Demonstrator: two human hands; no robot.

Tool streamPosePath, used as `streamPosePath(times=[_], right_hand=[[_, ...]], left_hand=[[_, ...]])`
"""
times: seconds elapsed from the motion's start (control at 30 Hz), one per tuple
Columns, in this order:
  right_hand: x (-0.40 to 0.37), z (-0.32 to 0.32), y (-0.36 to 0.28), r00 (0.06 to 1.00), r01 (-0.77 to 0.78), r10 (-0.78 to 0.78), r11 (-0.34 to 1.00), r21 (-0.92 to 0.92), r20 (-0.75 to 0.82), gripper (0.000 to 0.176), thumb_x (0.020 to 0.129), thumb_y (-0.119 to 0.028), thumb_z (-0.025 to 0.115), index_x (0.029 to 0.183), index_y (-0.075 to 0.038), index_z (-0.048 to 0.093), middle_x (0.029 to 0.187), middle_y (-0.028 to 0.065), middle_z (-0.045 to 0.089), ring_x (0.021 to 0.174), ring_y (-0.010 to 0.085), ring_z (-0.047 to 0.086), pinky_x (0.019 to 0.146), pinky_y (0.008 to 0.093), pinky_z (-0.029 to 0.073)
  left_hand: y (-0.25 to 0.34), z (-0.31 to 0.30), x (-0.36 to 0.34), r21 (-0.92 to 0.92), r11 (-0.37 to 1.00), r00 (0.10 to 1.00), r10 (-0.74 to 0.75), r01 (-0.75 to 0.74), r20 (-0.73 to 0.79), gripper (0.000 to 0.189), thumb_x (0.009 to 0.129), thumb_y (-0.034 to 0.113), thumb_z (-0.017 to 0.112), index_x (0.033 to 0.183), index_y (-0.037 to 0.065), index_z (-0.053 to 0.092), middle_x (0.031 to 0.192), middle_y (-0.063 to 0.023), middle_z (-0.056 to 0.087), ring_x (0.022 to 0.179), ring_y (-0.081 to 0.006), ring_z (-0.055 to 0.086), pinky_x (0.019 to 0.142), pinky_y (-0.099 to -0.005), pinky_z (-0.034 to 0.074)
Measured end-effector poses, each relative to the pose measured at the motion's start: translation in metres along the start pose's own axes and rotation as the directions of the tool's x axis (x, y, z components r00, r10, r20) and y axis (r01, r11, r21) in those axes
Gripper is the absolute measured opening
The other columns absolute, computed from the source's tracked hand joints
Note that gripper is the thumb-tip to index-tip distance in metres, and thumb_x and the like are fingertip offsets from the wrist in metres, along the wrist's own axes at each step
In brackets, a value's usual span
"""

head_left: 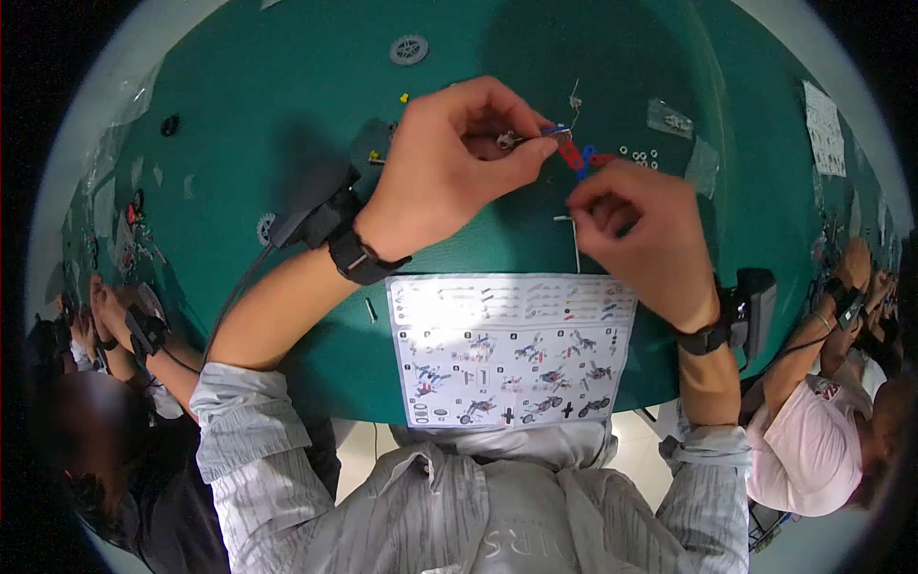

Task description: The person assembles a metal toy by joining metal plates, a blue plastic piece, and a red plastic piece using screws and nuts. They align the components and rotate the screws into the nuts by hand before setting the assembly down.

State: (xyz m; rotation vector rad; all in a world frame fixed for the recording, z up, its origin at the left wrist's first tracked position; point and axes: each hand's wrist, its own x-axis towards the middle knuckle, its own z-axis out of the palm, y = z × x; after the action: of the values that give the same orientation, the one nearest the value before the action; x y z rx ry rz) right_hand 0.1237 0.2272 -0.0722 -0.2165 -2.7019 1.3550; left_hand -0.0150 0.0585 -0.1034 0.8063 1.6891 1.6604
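Note:
My left hand (449, 163) is closed in a pinch on a small toy-model assembly of metal pieces, with a blue strip (555, 129) at the fingertips. A red perforated strip (571, 154) and a blue piece (586, 156) stick out from it towards my right hand. My right hand (645, 230) is curled, thumb and forefinger together at a thin L-shaped metal rod that looks like a hex key (577, 251). Another red piece (602, 160) shows just above the right fingers. The inner part of the assembly is hidden by the left fingers.
A printed instruction sheet (512, 354) lies at the near table edge. Small white rings (643, 155) and a plastic bag of parts (669, 119) are on the right. A grey wheel (409, 50), yellow pieces (375, 156) and a screw (371, 310) lie around. Other people sit on both sides.

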Motion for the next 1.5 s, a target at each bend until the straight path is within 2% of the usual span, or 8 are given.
streamPosePath(times=[0.23,0.33,0.43,0.53,0.63,0.73,0.93,1.5], right_hand=[[-0.002,-0.008,0.001,0.995,0.094,-0.087,0.969,-0.229,0.041,0.011,0.071,0.002,0.071,0.080,0.000,0.065,0.087,0.0126,0.062,0.071,0.0315,0.065,0.062,0.0377,0.052],[-0.004,-0.011,0.001,0.997,0.055,-0.039,0.952,-0.301,0.061,0.015,0.070,0.001,0.071,0.083,-0.001,0.064,0.091,0.0126,0.062,0.075,0.0337,0.064,0.065,0.0382,0.052],[-0.004,-0.011,0.004,0.994,0.083,-0.058,0.955,-0.286,0.097,0.018,0.070,0.002,0.071,0.086,-0.002,0.063,0.094,0.0133,0.063,0.076,0.0349,0.064,0.066,0.0387,0.053],[-0.002,-0.015,-0.003,0.996,0.073,-0.059,0.969,-0.236,0.064,0.018,0.073,0.000,0.073,0.088,-0.003,0.064,0.091,0.0120,0.065,0.069,0.0291,0.065,0.059,0.0359,0.051],[0.001,-0.014,-0.014,0.996,-0.077,0.071,0.990,-0.119,-0.049,0.016,0.079,-0.005,0.076,0.091,-0.002,0.066,0.080,0.0093,0.067,0.058,0.0168,0.063,0.052,0.0290,0.049],[0.001,-0.005,-0.006,0.990,-0.111,0.121,0.985,0.130,-0.072,0.014,0.085,-0.009,0.075,0.093,0.001,0.068,0.070,0.0047,0.067,0.054,0.0061,0.059,0.049,0.0227,0.045],[0.001,-0.004,-0.005,0.951,-0.304,0.299,0.875,0.378,0.071,0.011,0.093,-0.009,0.068,0.092,0.002,0.069,0.070,0.0015,0.066,0.058,0.0047,0.062,0.049,0.0198,0.048],[-0.001,0.001,-0.008,0.955,-0.287,0.282,0.818,0.498,0.086,0.017,0.094,-0.015,0.070,0.096,0.002,0.068,0.076,0.0039,0.067,0.061,0.0063,0.063,0.053,0.0206,0.053]], left_hand=[[0.000,0.001,0.002,0.005,1.000,1.000,-0.014,0.014,0.005,0.013,0.091,-0.001,0.070,0.098,-0.001,0.059,0.112,-0.0130,0.068,0.094,-0.0100,0.066,0.078,-0.0220,0.055],[-0.007,0.006,0.004,-0.081,0.995,0.996,0.055,-0.061,-0.069,0.016,0.085,0.004,0.076,0.094,-0.002,0.065,0.096,-0.0059,0.071,0.078,-0.0027,0.060,0.066,-0.0174,0.050],[0.000,0.001,0.001,-0.006,1.000,1.000,-0.017,0.017,0.023,0.012,0.091,-0.002,0.069,0.098,-0.001,0.059,0.113,-0.0145,0.068,0.095,-0.0101,0.066,0.078,-0.0219,0.055],[0.001,0.001,0.001,-0.035,0.999,0.999,-0.015,0.017,0.040,0.012,0.090,-0.002,0.069,0.097,-0.001,0.059,0.113,-0.0148,0.068,0.097,-0.0110,0.066,0.079,-0.0226,0.055],[0.001,0.002,0.000,0.020,1.000,0.999,-0.003,0.002,0.053,0.012,0.090,-0.002,0.069,0.097,-0.002,0.060,0.112,-0.0148,0.068,0.098,-0.0123,0.066,0.082,-0.0241,0.056],[0.005,0.004,-0.002,0.026,0.999,0.998,-0.038,0.036,0.055,0.013,0.089,-0.002,0.070,0.099,-0.003,0.062,0.112,-0.0154,0.069,0.099,-0.0143,0.067,0.085,-0.0253,0.057],[0.001,0.005,-0.003,0.009,0.999,0.996,0.035,-0.036,0.080,0.017,0.086,-0.003,0.072,0.102,-0.003,0.064,0.110,-0.0164,0.070,0.101,-0.0183,0.069,0.086,-0.0276,0.057],[0.017,0.011,-0.014,0.198,0.963,0.982,0.189,-0.185,-0.003,0.015,0.084,-0.003,0.074,0.093,-0.003,0.061,0.103,-0.0182,0.072,0.093,-0.0173,0.070,0.081,-0.0296,0.057]])
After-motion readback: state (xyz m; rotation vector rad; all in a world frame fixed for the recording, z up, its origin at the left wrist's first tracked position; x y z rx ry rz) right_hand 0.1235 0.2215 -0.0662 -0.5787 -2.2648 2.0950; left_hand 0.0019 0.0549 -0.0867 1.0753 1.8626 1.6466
